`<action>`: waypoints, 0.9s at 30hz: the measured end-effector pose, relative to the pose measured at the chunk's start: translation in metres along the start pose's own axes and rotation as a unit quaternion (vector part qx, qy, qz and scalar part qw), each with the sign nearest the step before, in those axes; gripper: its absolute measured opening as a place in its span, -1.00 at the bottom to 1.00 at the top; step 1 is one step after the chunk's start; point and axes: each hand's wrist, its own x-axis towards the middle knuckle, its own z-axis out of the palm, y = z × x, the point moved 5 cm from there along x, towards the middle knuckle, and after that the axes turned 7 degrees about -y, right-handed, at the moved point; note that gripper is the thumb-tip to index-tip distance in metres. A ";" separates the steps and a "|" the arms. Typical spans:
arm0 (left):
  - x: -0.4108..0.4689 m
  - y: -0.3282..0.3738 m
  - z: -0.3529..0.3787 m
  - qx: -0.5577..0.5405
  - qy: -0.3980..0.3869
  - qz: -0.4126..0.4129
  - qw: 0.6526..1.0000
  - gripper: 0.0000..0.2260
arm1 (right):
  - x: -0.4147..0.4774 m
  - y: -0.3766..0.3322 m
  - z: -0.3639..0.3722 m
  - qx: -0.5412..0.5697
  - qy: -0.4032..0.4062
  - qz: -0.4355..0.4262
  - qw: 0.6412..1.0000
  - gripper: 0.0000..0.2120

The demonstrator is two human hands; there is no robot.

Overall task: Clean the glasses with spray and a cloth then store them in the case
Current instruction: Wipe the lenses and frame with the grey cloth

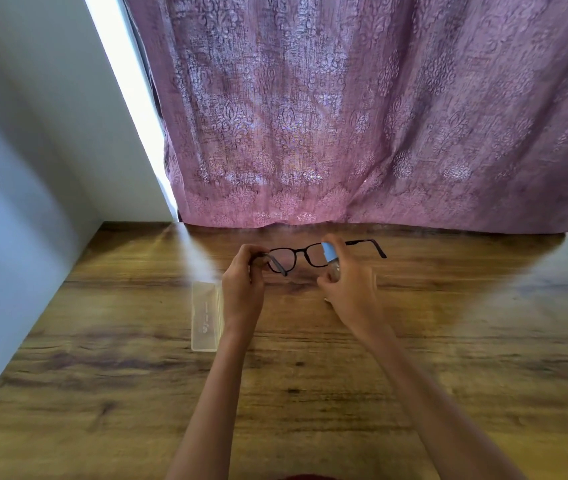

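One of three steps running: left hand pinches glasses over the counter, fingers of right hand clamp spray bottle at a lens. Wipe, storing pending; case lies beside left wrist.

1. glasses: the end of one temple is lost inside the curled fingers of the left hand. One lens is partly covered by the blue cap of the spray bottle.
2. spray bottle: the clear body is mostly wrapped by the right hand and blurred. Any lettering is unreadable.
3. case: the far corner sits behind the left wrist. The print on the lid is too small to read, and the inside is indistinct through cloudy plastic.
4. table: cut off at the bottom and right edges, with the grain smeared near the bottom.
5. curtain: cut off at the top and right.
6. forearms: both are cut off at the bottom edge.
7. dark red sliver: sits at the bottom edge and cannot be identified.
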 end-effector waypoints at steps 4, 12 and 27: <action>0.000 0.002 0.001 -0.001 -0.002 0.006 1.000 -0.78 | 0.004 -0.002 0.002 0.001 -0.012 -0.013 1.000 -0.39; 0.000 -0.006 0.000 0.003 0.003 -0.006 1.000 -0.80 | 0.002 0.005 -0.001 0.009 0.018 -0.034 0.999 -0.48; 0.001 -0.014 0.003 0.005 0.016 -0.015 1.000 -0.80 | -0.010 0.118 -0.016 0.104 0.089 0.068 0.988 -0.49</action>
